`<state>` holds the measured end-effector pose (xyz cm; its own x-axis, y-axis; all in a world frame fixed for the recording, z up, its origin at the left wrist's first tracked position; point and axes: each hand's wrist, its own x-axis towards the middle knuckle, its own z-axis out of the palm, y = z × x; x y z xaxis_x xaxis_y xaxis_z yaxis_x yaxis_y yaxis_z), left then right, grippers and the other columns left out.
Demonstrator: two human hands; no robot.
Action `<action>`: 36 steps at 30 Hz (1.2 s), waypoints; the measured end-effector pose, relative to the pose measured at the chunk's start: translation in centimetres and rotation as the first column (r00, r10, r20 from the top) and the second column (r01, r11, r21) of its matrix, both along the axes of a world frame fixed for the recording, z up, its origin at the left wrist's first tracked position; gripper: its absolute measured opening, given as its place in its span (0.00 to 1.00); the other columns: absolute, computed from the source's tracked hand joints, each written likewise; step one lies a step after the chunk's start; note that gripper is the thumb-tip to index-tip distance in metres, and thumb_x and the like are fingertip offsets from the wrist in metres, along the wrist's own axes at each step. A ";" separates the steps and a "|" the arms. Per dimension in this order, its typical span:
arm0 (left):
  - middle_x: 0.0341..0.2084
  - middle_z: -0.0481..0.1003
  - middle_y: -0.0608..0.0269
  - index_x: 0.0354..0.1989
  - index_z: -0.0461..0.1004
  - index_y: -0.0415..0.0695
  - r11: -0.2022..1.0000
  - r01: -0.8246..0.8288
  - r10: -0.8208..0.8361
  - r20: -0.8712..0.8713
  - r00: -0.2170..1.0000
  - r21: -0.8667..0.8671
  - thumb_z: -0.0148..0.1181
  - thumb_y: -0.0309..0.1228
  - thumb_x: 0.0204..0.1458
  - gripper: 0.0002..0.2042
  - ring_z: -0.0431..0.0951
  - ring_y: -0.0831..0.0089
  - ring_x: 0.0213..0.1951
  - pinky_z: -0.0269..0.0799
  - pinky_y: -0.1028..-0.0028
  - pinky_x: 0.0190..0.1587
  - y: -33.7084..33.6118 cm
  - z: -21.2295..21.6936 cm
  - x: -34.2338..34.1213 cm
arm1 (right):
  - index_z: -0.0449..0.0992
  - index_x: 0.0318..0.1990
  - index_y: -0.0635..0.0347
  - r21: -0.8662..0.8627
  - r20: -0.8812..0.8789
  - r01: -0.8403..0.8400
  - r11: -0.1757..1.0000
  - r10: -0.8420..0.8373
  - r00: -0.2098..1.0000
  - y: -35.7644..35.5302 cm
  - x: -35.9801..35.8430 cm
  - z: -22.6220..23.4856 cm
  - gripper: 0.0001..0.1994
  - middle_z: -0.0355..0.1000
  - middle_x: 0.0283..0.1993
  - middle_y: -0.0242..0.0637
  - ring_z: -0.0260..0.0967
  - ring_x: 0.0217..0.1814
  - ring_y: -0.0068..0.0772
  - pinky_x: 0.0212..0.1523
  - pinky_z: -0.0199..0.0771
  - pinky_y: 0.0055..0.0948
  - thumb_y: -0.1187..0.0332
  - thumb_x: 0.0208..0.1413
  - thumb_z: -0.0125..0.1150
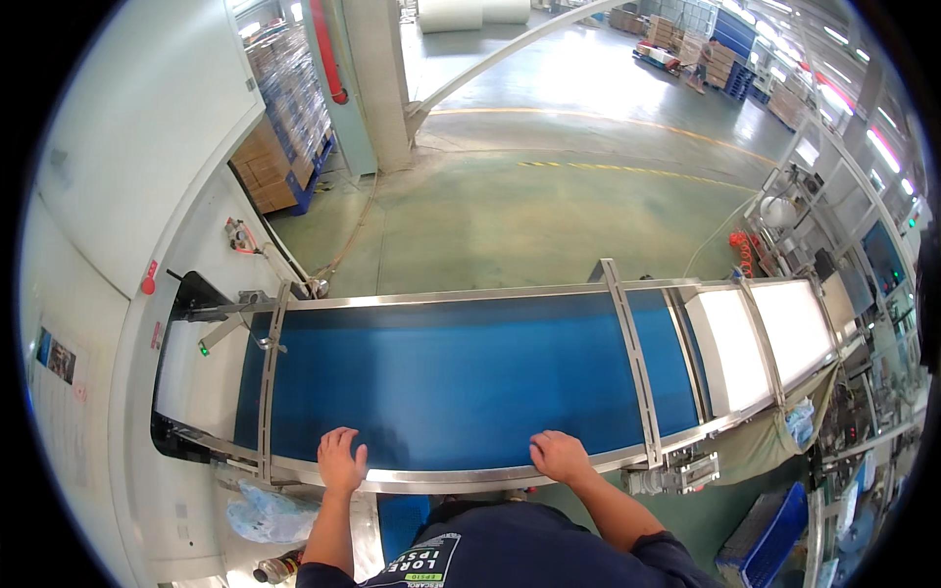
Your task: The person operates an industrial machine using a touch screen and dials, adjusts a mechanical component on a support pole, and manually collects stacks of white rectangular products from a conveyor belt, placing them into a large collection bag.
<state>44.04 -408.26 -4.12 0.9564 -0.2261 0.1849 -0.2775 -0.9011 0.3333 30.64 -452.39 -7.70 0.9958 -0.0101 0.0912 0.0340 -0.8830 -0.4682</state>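
Note:
A blue conveyor belt [461, 377] runs from left to right in front of me between metal side rails. My left hand [342, 459] is at its near edge, over the rail, with its fingers and thumb apart and nothing in it. Further right along the same edge, my right hand [560, 457] hovers over or rests on the near rail; I cannot tell which. Its fingers are loosely bent and hold nothing that I can see. To the right, past the end of the blue belt, lies a long white block-like thing [723, 351].
Slotted metal bars [635, 363] cross above the belt. At the left, the belt meets an opening in a white machine housing [206, 377]. A clear plastic bag [270, 512] lies below left, and a blue crate [765, 539] stands below right. Wrapped pallets and a distant person are beyond.

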 end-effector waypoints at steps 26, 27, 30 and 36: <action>0.49 0.74 0.57 0.45 0.78 0.44 0.994 0.018 -0.002 0.142 0.990 -0.111 0.61 0.29 0.46 0.15 0.73 0.53 0.53 0.69 0.57 0.56 0.0 -0.1 0.0 | 0.80 0.41 0.57 -0.013 -0.228 0.012 1.000 -0.015 0.974 0.2 1.4 0.4 0.13 0.79 0.41 0.41 0.78 0.45 0.49 0.45 0.79 0.47 0.59 0.60 0.55; 0.49 0.75 0.57 0.44 0.78 0.44 0.992 0.025 -0.005 0.156 0.988 -0.122 0.62 0.29 0.46 0.15 0.73 0.53 0.52 0.69 0.57 0.56 0.3 -0.1 -0.1 | 0.81 0.40 0.56 -0.023 -0.237 0.023 0.999 -0.028 0.971 0.4 1.6 0.5 0.12 0.79 0.41 0.41 0.78 0.45 0.49 0.46 0.79 0.47 0.60 0.60 0.56; 0.48 0.76 0.57 0.43 0.79 0.45 0.989 0.011 0.017 0.182 0.983 -0.147 0.62 0.29 0.46 0.14 0.75 0.53 0.51 0.71 0.57 0.55 0.5 0.2 -0.3 | 0.82 0.40 0.57 -0.023 -0.265 0.024 0.999 -0.029 0.964 0.9 1.9 1.4 0.12 0.80 0.41 0.41 0.78 0.45 0.50 0.47 0.79 0.46 0.61 0.58 0.57; 0.50 0.76 0.62 0.44 0.79 0.48 0.994 -0.021 0.033 0.109 0.993 -0.109 0.63 0.32 0.47 0.14 0.75 0.58 0.53 0.72 0.59 0.54 0.9 0.9 -0.2 | 0.81 0.39 0.59 0.021 -0.192 0.020 1.000 -0.015 0.981 1.1 1.4 0.5 0.10 0.79 0.39 0.44 0.77 0.43 0.51 0.45 0.77 0.47 0.65 0.56 0.58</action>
